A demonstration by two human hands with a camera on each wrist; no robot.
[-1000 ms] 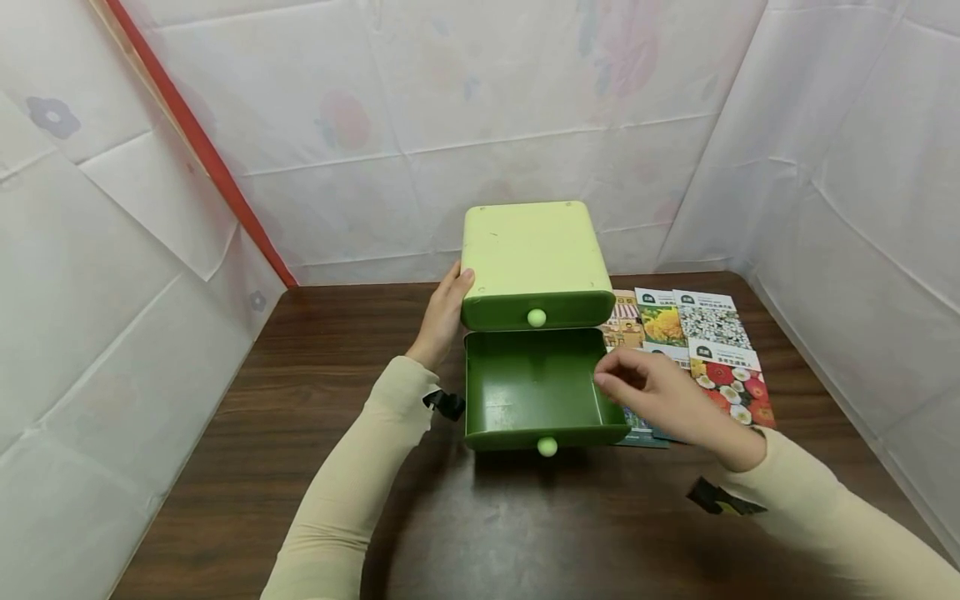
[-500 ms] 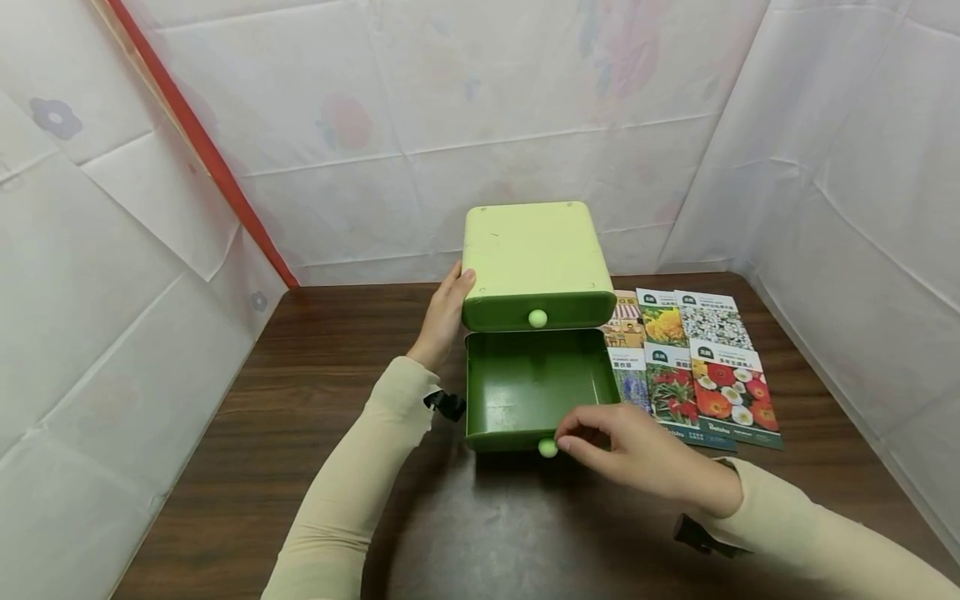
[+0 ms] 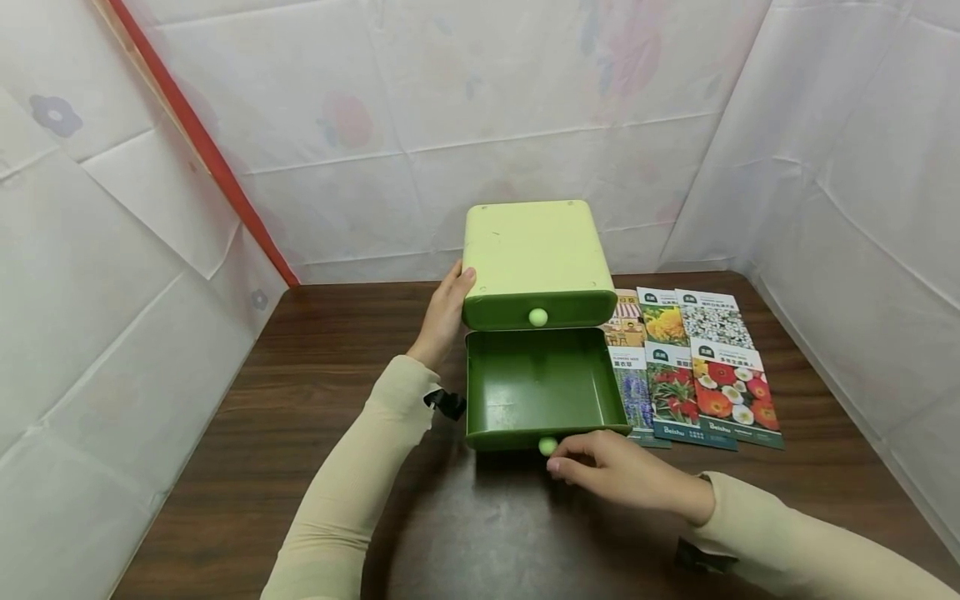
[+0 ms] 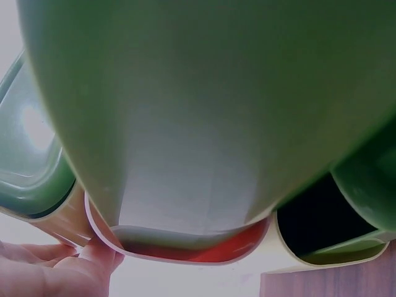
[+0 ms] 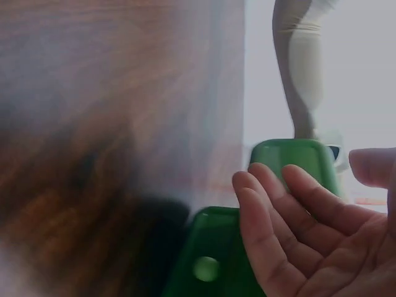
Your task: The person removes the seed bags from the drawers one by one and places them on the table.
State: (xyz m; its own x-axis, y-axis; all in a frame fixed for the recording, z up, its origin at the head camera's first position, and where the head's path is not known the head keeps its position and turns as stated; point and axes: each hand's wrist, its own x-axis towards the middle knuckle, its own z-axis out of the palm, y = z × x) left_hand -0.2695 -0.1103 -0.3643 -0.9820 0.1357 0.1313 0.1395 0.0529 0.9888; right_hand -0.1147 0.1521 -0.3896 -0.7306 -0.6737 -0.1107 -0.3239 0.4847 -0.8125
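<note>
A small drawer cabinet with a pale yellow-green top [image 3: 536, 246] stands on the table. Its top drawer [image 3: 495, 311] is closed; a green drawer [image 3: 540, 379] below it is pulled out, with nothing visible inside. My left hand [image 3: 442, 312] rests on the cabinet's left side, a fingertip at the top edge. In the left wrist view that hand [image 4: 68, 269] touches the casing beside a pink-rimmed opening [image 4: 185, 257]. My right hand [image 3: 618, 471] is beside the pulled-out drawer's round knob [image 3: 548, 447]. The right wrist view shows its fingers [image 5: 297, 213] relaxed, apart from the knob [image 5: 206, 269].
Several flower seed packets [image 3: 731, 392] lie overlapping on the table right of the cabinet, along with an illustrated card [image 3: 624, 321]. The dark wooden table [image 3: 322, 375] is bordered behind and at both sides by white patterned sheeting [image 3: 480, 125].
My right hand has come from over the drawer's right side, forward and down past its front, to just below and right of the knob. The left hand and cabinet stay put.
</note>
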